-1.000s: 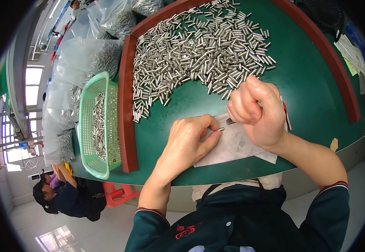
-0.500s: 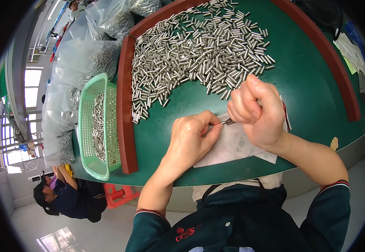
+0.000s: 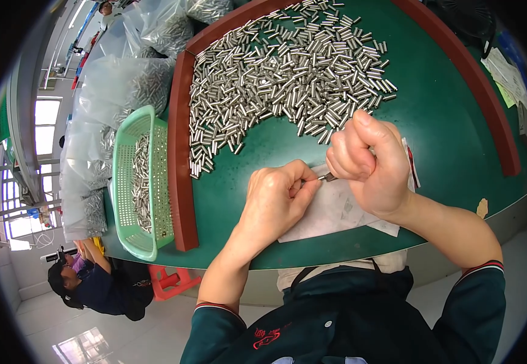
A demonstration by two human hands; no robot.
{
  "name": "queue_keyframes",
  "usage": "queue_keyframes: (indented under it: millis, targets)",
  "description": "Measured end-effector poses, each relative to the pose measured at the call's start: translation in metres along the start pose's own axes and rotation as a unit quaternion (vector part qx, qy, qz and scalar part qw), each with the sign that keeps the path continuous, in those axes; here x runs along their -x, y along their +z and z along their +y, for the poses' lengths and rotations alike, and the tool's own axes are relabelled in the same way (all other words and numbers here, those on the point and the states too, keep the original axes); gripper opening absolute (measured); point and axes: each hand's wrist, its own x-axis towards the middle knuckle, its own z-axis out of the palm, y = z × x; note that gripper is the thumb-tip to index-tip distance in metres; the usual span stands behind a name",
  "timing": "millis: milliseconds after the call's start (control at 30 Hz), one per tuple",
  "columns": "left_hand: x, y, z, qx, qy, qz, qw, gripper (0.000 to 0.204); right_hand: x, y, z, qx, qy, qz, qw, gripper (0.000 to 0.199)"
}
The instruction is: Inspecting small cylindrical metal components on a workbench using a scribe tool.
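My left hand (image 3: 277, 200) is curled over the green table top (image 3: 457, 121), its fingertips pinching something small that I cannot make out, hidden by the fingers. My right hand (image 3: 369, 164) is a fist around a thin metal tool (image 3: 328, 177) whose tip points at the left fingers and touches them. Both hands rest over a sheet of white paper (image 3: 336, 212). Behind them lies a broad heap of short silver metal tubes (image 3: 281, 79).
A brown raised border (image 3: 180, 182) frames the table. Left of it stands a green plastic basket (image 3: 127, 194) with several tubes, then clear bags of tubes (image 3: 118, 85). Papers (image 3: 509, 76) lie at the right. Another person (image 3: 87, 282) crouches on the floor below left.
My left hand has shifted slightly right toward the right fist, and the tool tip now meets its fingertips. The heap and basket are unchanged.
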Motion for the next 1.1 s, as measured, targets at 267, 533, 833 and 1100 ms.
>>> queue_keyframes:
  millis: [267,533,833,1100]
  targets:
    - [-0.001,-0.001,0.0,0.006,-0.01,-0.006,1.0,0.006,0.0,0.001,0.001,0.003,0.005,0.005,1.0,0.045]
    - [-0.002,-0.002,0.002,0.002,-0.012,-0.022,1.0,0.007,0.004,0.001,0.004,0.056,-0.005,-0.019,0.998,0.043]
    - [-0.005,-0.012,-0.004,0.111,-0.051,0.0,0.992,0.01,-0.002,-0.004,-0.003,-0.015,0.006,-0.013,1.0,0.043]
    - [-0.013,-0.027,-0.034,0.668,-0.123,-0.052,0.732,0.009,-0.003,-0.006,-0.002,-0.08,0.032,0.008,0.996,0.043]
